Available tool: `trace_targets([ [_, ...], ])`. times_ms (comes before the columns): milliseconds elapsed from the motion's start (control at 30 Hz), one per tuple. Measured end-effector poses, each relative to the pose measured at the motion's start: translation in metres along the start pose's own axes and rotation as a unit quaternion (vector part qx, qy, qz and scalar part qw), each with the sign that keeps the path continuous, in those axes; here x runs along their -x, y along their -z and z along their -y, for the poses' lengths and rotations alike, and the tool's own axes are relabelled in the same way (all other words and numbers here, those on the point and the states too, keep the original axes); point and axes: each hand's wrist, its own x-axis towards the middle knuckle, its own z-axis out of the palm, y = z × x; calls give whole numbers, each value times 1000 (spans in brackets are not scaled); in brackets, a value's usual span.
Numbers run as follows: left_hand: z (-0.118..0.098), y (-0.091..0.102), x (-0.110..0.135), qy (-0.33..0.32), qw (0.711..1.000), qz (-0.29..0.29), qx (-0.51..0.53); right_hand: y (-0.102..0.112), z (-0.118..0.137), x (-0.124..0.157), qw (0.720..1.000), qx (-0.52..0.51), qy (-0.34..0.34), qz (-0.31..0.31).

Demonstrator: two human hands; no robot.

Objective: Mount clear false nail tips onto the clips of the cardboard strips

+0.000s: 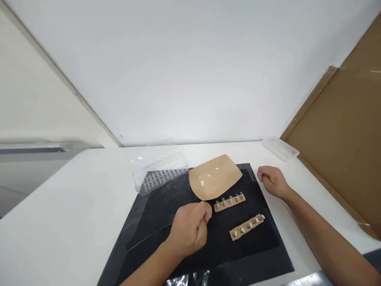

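While I watch from afar, the left hand (pixel 192 227) is over the black mat (pixel 217 248), its fingers curled closed; I cannot tell whether they hide anything. Just beside it, at two o'clock, lies a cardboard strip (pixel 228 205) carrying upright clear nail tips (pixel 231 199); at three o'clock lies a second strip (pixel 245 229) with white pieces (pixel 250 225). The white-dabbed brown sheet (pixel 222 183) is at one o'clock, the clear nail-tip case (pixel 139 180) at eleven. The right hand (pixel 273 181) is over the white worktop (pixel 65 206), fingers also closed, a clear tray (pixel 280 149) between twelve and one o'clock from it.
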Motion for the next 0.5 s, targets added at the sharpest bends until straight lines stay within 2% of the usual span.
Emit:
trace_targets([
  [300, 6, -1, 3, 33, 999, 19, -29, -5, 0, 0, 999, -8, -10, 45],
  [500, 3, 0, 1, 51, 998, 10, -42, -6, 1, 0, 997, -15, -11, 70],
])
